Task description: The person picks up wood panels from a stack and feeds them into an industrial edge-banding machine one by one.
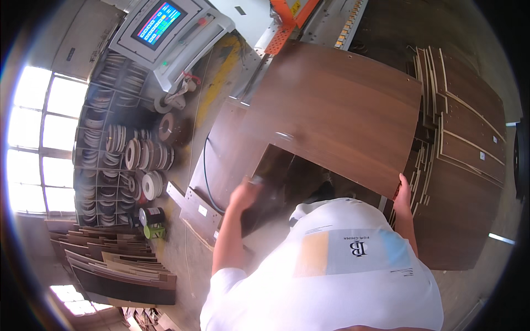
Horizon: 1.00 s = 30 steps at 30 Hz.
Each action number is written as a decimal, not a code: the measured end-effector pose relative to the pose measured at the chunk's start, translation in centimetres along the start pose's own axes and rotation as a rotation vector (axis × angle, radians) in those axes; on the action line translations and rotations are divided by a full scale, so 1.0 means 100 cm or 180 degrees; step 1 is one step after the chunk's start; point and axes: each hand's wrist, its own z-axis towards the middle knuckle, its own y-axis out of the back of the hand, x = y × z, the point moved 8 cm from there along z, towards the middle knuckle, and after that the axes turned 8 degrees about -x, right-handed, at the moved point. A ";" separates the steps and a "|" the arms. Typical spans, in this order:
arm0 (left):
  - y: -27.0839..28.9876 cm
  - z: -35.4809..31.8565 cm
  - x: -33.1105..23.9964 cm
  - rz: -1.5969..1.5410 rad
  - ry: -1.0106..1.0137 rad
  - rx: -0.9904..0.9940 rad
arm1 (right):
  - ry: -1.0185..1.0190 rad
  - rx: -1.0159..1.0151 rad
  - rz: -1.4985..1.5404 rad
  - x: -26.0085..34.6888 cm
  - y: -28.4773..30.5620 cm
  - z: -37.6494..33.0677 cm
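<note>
A large brown wood-grain panel lies in front of me, its far end by the orange part of a machine. My right hand grips the panel's near right corner, thumb up along the edge. Left of the panel's near edge is my left hand, slightly blurred, with its fingers closed. A small greyish bit shows at its fingertips, too unclear to name. Beneath that hand is a lower brown board, with a dark cable curving over it.
A control console with a lit screen stands at the far left. Racks of edge-banding rolls line the left side, above leaning boards. Stacked brown panels fill the right. An orange machine part rises beyond the panel.
</note>
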 end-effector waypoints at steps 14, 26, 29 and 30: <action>-0.018 -0.115 -0.052 0.0156 -0.1425 0.1309 | 0.0587 -0.0030 -0.0687 0.010 -0.002 0.005; 0.041 0.016 0.096 -0.0384 0.0456 -0.1186 | 0.0527 0.0074 -0.0498 0.012 -0.013 -0.001; -0.002 0.032 0.035 -0.1407 0.0234 -0.0872 | 0.0808 -0.0205 -0.1526 0.025 -0.024 -0.024; -0.014 0.034 0.011 -0.1700 0.0105 -0.0853 | 0.0863 -0.0367 -0.1926 0.025 -0.021 -0.022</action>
